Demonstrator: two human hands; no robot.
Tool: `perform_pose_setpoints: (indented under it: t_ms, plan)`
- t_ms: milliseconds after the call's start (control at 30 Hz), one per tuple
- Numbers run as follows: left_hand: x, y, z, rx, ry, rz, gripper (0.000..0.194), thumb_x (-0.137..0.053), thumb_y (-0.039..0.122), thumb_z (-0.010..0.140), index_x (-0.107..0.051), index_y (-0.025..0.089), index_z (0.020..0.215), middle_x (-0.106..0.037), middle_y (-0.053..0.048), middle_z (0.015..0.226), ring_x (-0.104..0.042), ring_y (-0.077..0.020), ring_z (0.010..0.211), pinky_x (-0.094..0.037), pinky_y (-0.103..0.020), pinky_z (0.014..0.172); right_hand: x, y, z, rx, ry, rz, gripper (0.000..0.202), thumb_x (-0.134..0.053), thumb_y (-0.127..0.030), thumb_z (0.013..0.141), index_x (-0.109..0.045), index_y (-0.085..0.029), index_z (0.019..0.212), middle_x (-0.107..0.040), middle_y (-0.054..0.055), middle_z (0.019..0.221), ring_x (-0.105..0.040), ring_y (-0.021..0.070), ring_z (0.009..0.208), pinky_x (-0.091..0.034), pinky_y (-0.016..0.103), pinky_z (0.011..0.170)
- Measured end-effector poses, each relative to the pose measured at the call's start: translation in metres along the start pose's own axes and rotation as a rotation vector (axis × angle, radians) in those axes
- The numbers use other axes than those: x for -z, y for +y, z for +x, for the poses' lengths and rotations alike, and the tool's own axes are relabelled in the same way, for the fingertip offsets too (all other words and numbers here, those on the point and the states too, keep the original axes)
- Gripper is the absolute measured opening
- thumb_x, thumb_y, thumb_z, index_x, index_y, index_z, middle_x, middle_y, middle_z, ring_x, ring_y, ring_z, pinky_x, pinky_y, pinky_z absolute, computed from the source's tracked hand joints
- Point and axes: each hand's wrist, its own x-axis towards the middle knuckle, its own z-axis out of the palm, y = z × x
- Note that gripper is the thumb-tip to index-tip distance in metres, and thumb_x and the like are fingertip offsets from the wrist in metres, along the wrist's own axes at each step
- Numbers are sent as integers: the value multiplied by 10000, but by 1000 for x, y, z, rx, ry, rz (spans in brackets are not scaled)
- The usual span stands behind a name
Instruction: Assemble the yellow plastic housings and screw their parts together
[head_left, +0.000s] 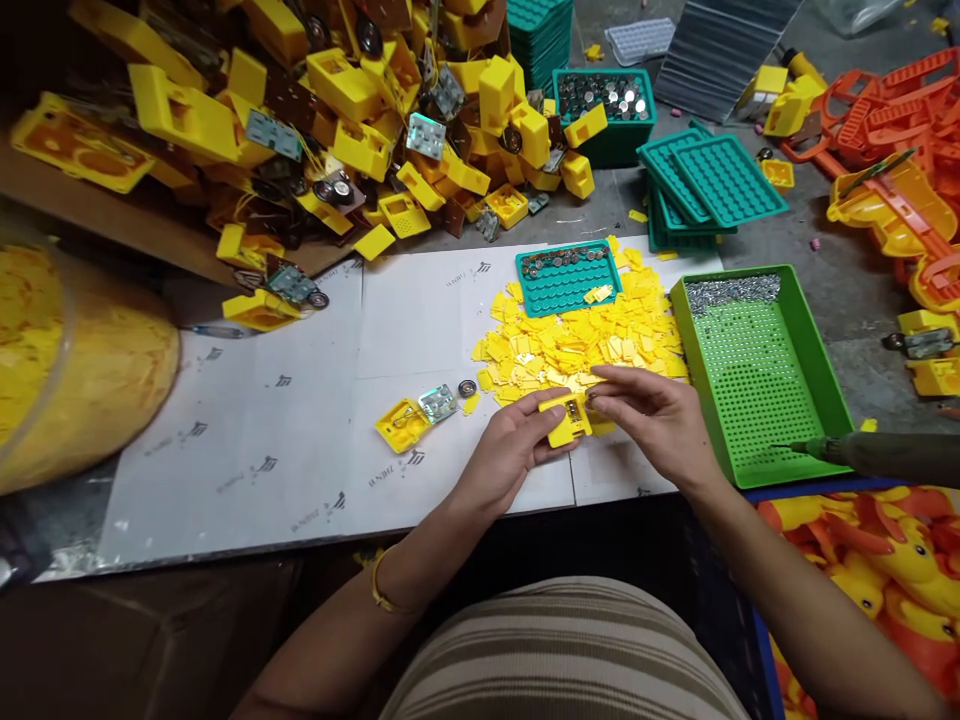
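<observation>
Both hands meet over the near edge of the pale sheet [300, 430]. Left hand [510, 440] is closed around a small yellow case [564, 425], thumb on top and fingers beneath, with its recess turned upward. Right hand [660, 425] has thumb and forefinger brought near together beside the right end of this case; whether they pinch some small part, I cannot tell. For doing this step well, I think the left grip should be firm but not squeezing, so that the case remains level. The right fingertips should work gently and straight, because the metal inside the recess could perhaps bend.

On the sheet, going from the left, there is an opened yellow case [403, 427] with a circuit board [439, 402] beside it, and near them a black round part [467, 388]. Next comes a heap of flat yellow pieces [585, 350], and at its far side a teal tray [559, 290] with round metal parts along its far rows. To the right, a green basket [765, 400] holds tiny metal pieces [735, 290], and a dark tool [900, 456] reaches over it.

Around the sheet, a big yellowish container [127, 370] stands at left, a large pile of yellow cases [345, 90] lies behind, and orange plastic parts [892, 140] lie on the grey floor [832, 270] at right.
</observation>
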Motion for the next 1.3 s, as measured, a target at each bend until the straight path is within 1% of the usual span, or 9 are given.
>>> perform_pose_setpoints:
  t_ms: [333, 467, 600, 767, 933, 1000, 1100, 1200, 1300]
  plan:
    - [-3, -2, 0, -28, 11, 3, 306, -681, 183, 774, -660, 127, 1073, -683, -84, 1024, -669, -168, 869, -536, -443, 910, -7, 1, -10, 462, -61, -607, 93, -613, -165, 865, -698, -190, 894, -702, 53, 840, -632, 174, 804, -503, 317, 725]
    - [-3, -3, 0, -28, 13, 7, 354, -722, 203, 738, -663, 117, 1077, -687, -85, 990, -671, -171, 850, -517, -467, 932, -9, 3, -13, 549, -56, -765, 89, -595, -176, 879, -684, -172, 874, -697, 63, 832, -614, 188, 791, -475, 321, 721]
    - [-1, -6, 0, -33, 32, 53, 410, -754, 236, 707, -663, 119, 1090, -698, -84, 971, -667, -167, 833, -535, -426, 888, -6, 4, -11, 581, -148, -868, 112, -573, -172, 885, -681, -169, 859, -682, 62, 805, -590, 192, 748, -447, 320, 679]
    - [2, -11, -5, -77, 14, 130, 465, -767, 315, 689, -661, 133, 1103, -709, -84, 973, -660, -180, 840, -535, -361, 817, 3, -3, -5, 431, -321, -634, 108, -586, -166, 875, -692, -174, 858, -654, 61, 830, -590, 169, 776, -464, 294, 678]
    - [-2, -8, -16, -167, -59, 229, 474, -748, 361, 710, -667, 144, 1122, -717, -89, 998, -661, -199, 891, -506, -337, 859, 7, -8, -2, 45, -341, -193, 30, -706, -197, 763, -685, -195, 742, -568, 5, 763, -569, 118, 725, -459, 236, 628]
    - [-2, -4, -19, -216, -91, 297, 468, -740, 370, 720, -668, 151, 1127, -721, -79, 984, -659, -191, 886, -503, -312, 854, 5, -8, -4, -156, -314, -1, 156, -766, -230, 696, -617, -188, 719, -542, -20, 738, -550, 94, 663, -449, 209, 580]
    - [-2, 0, -22, -229, -131, 402, 447, -712, 375, 748, -667, 155, 1135, -724, -71, 970, -659, -185, 872, -506, -288, 826, 2, -8, -6, -387, -348, 215, 364, -811, -297, 648, -535, -208, 867, -559, -39, 797, -546, 67, 572, -452, 196, 524]
    - [-3, 1, -26, -225, -134, 442, 407, -682, 356, 780, -666, 156, 1134, -717, -78, 1025, -655, -201, 924, -506, -288, 828, 0, -10, -6, -427, -419, 297, 449, -806, -350, 659, -539, -209, 991, -577, -22, 852, -585, 75, 580, -493, 211, 543]
    - [-5, -1, -27, -235, -106, 332, 400, -687, 322, 781, -656, 146, 1138, -718, -81, 1030, -657, -208, 938, -503, -307, 858, -3, -12, -4, -340, -389, 262, 388, -793, -364, 675, -604, -187, 963, -580, -17, 819, -542, 55, 560, -519, 208, 562]
